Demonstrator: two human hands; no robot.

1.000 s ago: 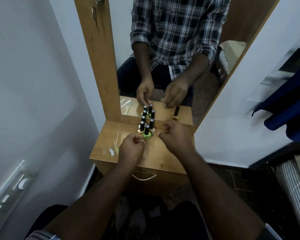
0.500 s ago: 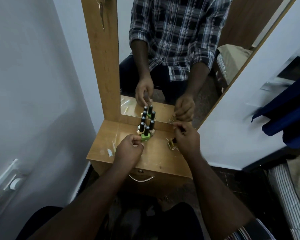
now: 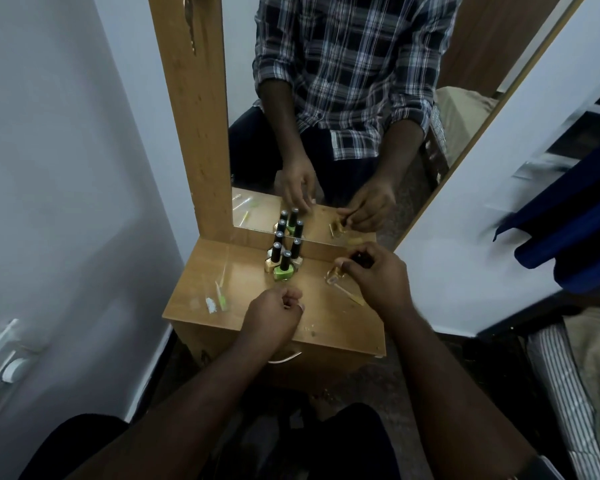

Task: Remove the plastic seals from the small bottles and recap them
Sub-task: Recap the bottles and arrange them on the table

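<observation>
Several small black-capped bottles (image 3: 280, 259) stand clustered at the back of the wooden dresser top (image 3: 326, 327), a green one (image 3: 283, 272) in front. To their right a gold bottle (image 3: 334, 276) lies tilted. My right hand (image 3: 378, 275) grips it by its dark cap. My left hand (image 3: 274, 318) rests on the dresser top in front of the cluster with fingers curled; I cannot make out anything in them. Torn clear and green plastic seals (image 3: 218, 301) lie at the left of the top.
A mirror (image 3: 343, 98) in a wooden frame rises right behind the bottles and reflects my hands. A yellowish strip (image 3: 354, 296) lies near my right wrist. White walls close in on both sides. Blue cloth (image 3: 568, 220) hangs at the right, above a striped mattress (image 3: 568, 382).
My right hand has left the green bottle and moved right to the gold bottle, taking its cap and tilting it. My left hand has stayed curled in front of the cluster.
</observation>
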